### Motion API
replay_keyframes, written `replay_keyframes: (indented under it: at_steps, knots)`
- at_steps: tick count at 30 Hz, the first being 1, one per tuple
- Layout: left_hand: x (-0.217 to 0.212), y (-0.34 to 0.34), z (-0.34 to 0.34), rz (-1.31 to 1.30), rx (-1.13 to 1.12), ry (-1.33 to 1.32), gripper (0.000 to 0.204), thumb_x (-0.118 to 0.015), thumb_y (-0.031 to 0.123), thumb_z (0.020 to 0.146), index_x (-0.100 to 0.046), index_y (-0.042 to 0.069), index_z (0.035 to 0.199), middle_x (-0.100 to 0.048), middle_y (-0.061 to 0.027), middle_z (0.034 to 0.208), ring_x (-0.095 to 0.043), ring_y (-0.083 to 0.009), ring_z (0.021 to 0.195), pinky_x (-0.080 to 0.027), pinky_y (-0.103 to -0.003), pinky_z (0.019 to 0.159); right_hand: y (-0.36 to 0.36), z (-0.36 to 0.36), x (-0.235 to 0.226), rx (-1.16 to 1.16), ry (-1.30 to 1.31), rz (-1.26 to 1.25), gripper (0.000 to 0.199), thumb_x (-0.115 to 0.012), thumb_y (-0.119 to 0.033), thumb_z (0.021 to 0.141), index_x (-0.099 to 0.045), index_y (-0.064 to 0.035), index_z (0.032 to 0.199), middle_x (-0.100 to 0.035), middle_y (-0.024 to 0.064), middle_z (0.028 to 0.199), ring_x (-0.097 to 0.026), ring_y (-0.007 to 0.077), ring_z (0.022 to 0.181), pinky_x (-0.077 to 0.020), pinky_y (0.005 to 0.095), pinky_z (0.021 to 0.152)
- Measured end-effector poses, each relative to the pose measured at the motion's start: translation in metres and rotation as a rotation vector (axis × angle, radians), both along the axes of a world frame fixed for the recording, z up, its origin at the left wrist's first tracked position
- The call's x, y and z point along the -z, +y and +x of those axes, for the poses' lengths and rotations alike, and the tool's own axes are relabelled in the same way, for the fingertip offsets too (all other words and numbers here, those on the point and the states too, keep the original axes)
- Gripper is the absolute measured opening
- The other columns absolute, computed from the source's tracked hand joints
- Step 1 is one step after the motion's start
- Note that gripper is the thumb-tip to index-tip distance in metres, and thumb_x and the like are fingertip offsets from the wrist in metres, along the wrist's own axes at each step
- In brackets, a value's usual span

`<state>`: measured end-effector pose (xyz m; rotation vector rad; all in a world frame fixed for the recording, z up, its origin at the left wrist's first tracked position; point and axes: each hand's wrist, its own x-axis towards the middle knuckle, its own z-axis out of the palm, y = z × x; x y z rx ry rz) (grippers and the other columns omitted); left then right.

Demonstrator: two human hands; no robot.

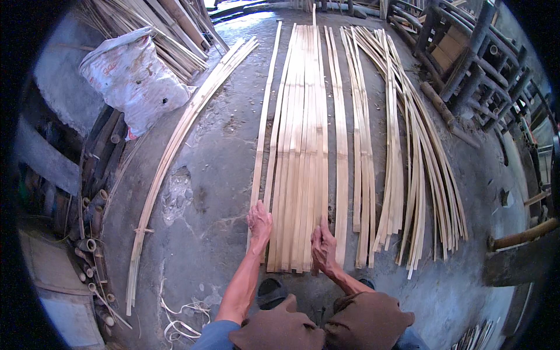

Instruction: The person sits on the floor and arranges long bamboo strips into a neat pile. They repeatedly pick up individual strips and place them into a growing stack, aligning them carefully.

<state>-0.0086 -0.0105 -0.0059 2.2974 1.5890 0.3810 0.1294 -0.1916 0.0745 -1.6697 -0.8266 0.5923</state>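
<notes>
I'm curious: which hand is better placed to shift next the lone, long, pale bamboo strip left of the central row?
Likely the left hand: it's at the lower part of that long, pale bamboo strip. The right hand is at the right edge of the pale, close-laid bamboo row.

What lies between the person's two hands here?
In the head view, a close-set row of long bamboo strips lies on the floor between the left hand and the right hand.
</notes>
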Motion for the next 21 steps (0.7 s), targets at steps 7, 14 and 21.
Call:
replay_keyframes:
  at_steps: [7,14,21]
  knots:
    - [-0.004,0.024,-0.014,-0.254,-0.165,-0.365,0.029,-0.061,0.015,0.083,-0.062,-0.005,0.105,-0.066,-0.0215,0.096,-0.065,-0.032,0.093,-0.053,-0.041,0.08,0.079,-0.026,-0.019,-0.045,0.229,0.033,0.046,-0.041,-0.017,0.106,-0.037,0.0021,0.147,-0.044,0.002,0.072,-0.046,0.0092,0.063,-0.0413,0.0272,0.053]
    - [-0.04,0.024,-0.002,-0.5,-0.264,-0.825,0.025,-0.059,0.023,0.095,-0.061,-0.002,0.09,-0.065,-0.0082,0.07,-0.061,-0.014,0.052,-0.049,-0.029,0.046,0.094,-0.048,-0.001,-0.162,0.284,-0.054,0.053,-0.04,-0.016,0.106,-0.023,-0.0029,0.155,-0.048,-0.0008,0.072,-0.046,0.0071,0.062,-0.0436,0.0249,0.055]
    - [-0.038,0.024,-0.008,-0.35,-0.253,-0.78,0.027,-0.06,0.024,0.095,-0.062,-0.001,0.086,-0.065,-0.0094,0.066,-0.063,-0.0154,0.055,-0.051,-0.032,0.051,0.09,-0.069,0.012,-0.243,0.221,-0.113,0.055,-0.043,-0.016,0.105,-0.023,-0.0054,0.155,-0.055,0.0031,0.073,-0.052,0.0105,0.065,-0.0475,0.0279,0.058]
